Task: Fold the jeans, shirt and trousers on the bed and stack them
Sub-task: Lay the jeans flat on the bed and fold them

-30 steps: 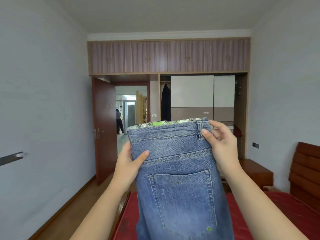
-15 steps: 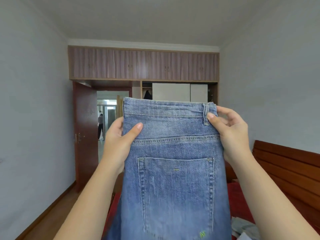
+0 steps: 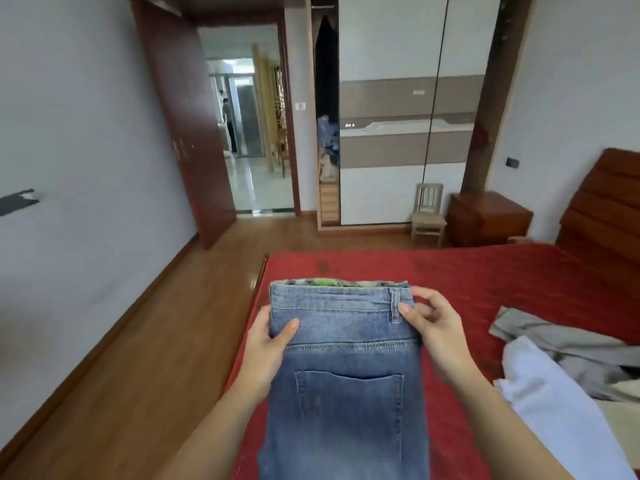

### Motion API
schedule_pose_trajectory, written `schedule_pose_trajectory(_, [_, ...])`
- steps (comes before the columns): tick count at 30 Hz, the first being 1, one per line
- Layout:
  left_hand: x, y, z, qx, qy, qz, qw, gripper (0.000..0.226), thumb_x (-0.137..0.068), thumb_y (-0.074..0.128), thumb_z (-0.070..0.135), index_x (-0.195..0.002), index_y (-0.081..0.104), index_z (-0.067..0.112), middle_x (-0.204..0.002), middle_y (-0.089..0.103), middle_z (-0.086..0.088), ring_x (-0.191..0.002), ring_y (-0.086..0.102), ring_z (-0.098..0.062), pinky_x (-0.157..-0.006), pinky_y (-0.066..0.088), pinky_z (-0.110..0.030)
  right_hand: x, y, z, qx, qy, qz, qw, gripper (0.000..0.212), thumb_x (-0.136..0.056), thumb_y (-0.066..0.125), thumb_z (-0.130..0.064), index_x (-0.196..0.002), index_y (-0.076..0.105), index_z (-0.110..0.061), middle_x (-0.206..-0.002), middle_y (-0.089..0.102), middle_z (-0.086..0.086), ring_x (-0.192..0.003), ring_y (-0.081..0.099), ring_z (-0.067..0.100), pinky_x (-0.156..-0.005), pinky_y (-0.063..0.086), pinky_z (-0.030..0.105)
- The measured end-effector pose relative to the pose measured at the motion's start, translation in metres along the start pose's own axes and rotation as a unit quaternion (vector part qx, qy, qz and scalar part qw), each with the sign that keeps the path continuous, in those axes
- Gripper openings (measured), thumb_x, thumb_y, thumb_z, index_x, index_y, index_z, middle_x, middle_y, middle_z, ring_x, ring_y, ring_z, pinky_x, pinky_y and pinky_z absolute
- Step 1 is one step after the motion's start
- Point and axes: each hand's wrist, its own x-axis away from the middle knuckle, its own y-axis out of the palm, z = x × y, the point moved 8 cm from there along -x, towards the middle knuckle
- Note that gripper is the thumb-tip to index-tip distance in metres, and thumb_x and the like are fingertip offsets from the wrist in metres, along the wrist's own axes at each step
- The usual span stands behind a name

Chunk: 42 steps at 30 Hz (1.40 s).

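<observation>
from my seat i saw both hands on the jeans (image 3: 346,375). the left hand (image 3: 266,344) gripped the left edge just under the waistband, thumb laid over the front of the denim and the other fingers out of sight behind it. the right hand (image 3: 433,327) pinched the right end of the waistband beside the belt loop (image 3: 394,304), its thumb on the cloth and its fingers curled.

the jeans were doubled lengthwise, so one back pocket (image 3: 349,403) faced me. a strip of green patterned lining showed along the top edge. they were over the near left part of the bed (image 3: 485,278), waistband toward the far side, legs running down out of the frame - i could not tell whether the denim lay flat on the red cover or hung just above it.

to the right on the same cover lay the grey trousers (image 3: 554,341), crumpled, and the white shirt (image 3: 554,403) in front of them, partly overlapping - both well apart from the jeans.

beyond the bed stood a small pale chair (image 3: 427,213) just beside a dark wooden nightstand (image 3: 488,216), both before the wardrobe (image 3: 398,98). the door (image 3: 187,126) at the left stood open.
</observation>
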Motion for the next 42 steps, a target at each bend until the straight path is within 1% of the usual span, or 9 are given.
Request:
schedule_pose_trajectory(3, [-0.010, -0.005, -0.077, -0.071, -0.057, 0.011, 0.996, 0.024, -0.084, 0.061, 0.000, -0.104, 0.057, 0.013, -0.101, 0.066, -0.003, -0.085, 0.064, -0.002, -0.070, 0.050, -0.012, -0.010, -0.008, 0.088, 0.014, 0.077, 0.018, 0.997, 0.022, -0.081, 0.061, 0.004, -0.089, 0.060, -0.016, -0.066, 0.072, -0.005, -0.061, 0.064, 0.004, -0.061, 0.052, 0.015])
schedule_pose_trajectory(9, [-0.034, -0.010, -0.189, -0.119, -0.185, 0.037, 0.975, 0.024, -0.084, 0.063, 0.003, -0.099, 0.057, 0.021, -0.102, 0.066, -0.006, -0.096, 0.062, -0.023, -0.084, 0.050, -0.037, -0.028, -0.023, 0.221, 0.007, 0.229, 0.058, 0.972, 0.019, -0.080, 0.067, -0.006, -0.098, 0.061, -0.009, -0.088, 0.073, 0.007, -0.079, 0.068, 0.019, -0.070, 0.055, 0.029])
schedule_pose_trajectory(14, [-0.059, -0.016, -0.243, -0.093, -0.241, 0.074, 0.963, 0.023, -0.085, 0.062, 0.004, -0.095, 0.058, 0.024, -0.097, 0.067, 0.001, -0.088, 0.063, -0.011, -0.072, 0.049, -0.021, -0.051, -0.012, 0.284, -0.012, 0.282, 0.048, 0.958, 0.022, -0.082, 0.061, 0.003, -0.099, 0.059, -0.011, -0.090, 0.072, -0.002, -0.081, 0.067, 0.011, -0.066, 0.054, 0.018])
schedule_pose_trajectory(19, [-0.089, -0.026, -0.305, -0.089, -0.275, 0.088, 0.953, 0.022, -0.085, 0.062, 0.004, -0.097, 0.058, 0.022, -0.096, 0.067, 0.001, -0.089, 0.064, -0.012, -0.073, 0.050, -0.024, -0.062, -0.006, 0.354, 0.038, 0.334, 0.010, 0.942, 0.033, -0.077, 0.063, 0.011, -0.105, 0.059, -0.007, -0.105, 0.067, 0.010, -0.099, 0.063, 0.022, -0.087, 0.053, 0.035])
schedule_pose_trajectory(24, [-0.141, -0.025, -0.360, -0.101, -0.273, 0.082, 0.953, 0.025, -0.084, 0.063, 0.005, -0.095, 0.057, 0.027, -0.094, 0.065, 0.009, -0.086, 0.062, -0.004, -0.067, 0.050, -0.013, -0.099, 0.000, 0.408, 0.059, 0.345, 0.069, 0.934, 0.023, -0.080, 0.060, 0.010, -0.092, 0.063, -0.009, -0.087, 0.070, 0.000, -0.080, 0.067, 0.010, -0.067, 0.054, 0.017])
schedule_pose_trajectory(32, [-0.301, -0.013, -0.432, -0.134, -0.143, 0.084, 0.977, 0.027, -0.083, 0.064, 0.005, -0.106, 0.057, 0.019, -0.094, 0.062, 0.013, -0.089, 0.059, -0.008, -0.078, 0.047, -0.013, -0.255, 0.021, 0.485, 0.064, 0.250, 0.082, 0.963, 0.024, -0.080, 0.062, 0.008, -0.081, 0.063, -0.016, -0.066, 0.070, -0.012, -0.069, 0.064, 0.004, -0.072, 0.052, 0.025])
schedule_pose_trajectory(34, [-0.343, -0.016, -0.449, -0.146, -0.111, 0.089, 0.979, 0.037, -0.083, 0.066, 0.008, -0.118, 0.055, 0.017, -0.107, 0.063, 0.007, -0.102, 0.059, -0.014, -0.087, 0.046, -0.015, -0.294, 0.029, 0.500, 0.072, 0.208, 0.068, 0.973, 0.020, -0.083, 0.061, 0.003, -0.096, 0.066, -0.011, -0.077, 0.071, -0.011, -0.074, 0.064, 0.004, -0.075, 0.049, 0.025])
schedule_pose_trajectory(37, [-0.355, -0.029, -0.500, -0.222, -0.140, 0.050, 0.964, 0.074, -0.079, 0.072, 0.022, -0.142, 0.033, 0.019, -0.140, 0.044, -0.001, -0.128, 0.042, -0.016, -0.107, 0.034, -0.033, -0.302, 0.028, 0.547, 0.127, 0.232, 0.025, 0.964, 0.056, -0.087, 0.062, -0.011, -0.138, 0.039, -0.007, -0.120, 0.056, 0.003, -0.110, 0.054, 0.015, -0.084, 0.042, 0.023])
schedule_pose_trajectory(42, [-0.222, -0.066, -0.597, -0.285, -0.240, 0.021, 0.928, 0.071, -0.073, 0.076, 0.032, -0.135, 0.045, 0.014, -0.137, 0.049, -0.004, -0.127, 0.045, -0.017, -0.108, 0.034, -0.035, -0.167, -0.012, 0.646, 0.262, 0.342, -0.064, 0.900, 0.087, -0.069, 0.079, -0.037, -0.139, 0.036, -0.012, -0.138, 0.045, 0.006, -0.125, 0.045, 0.019, -0.109, 0.032, 0.036])
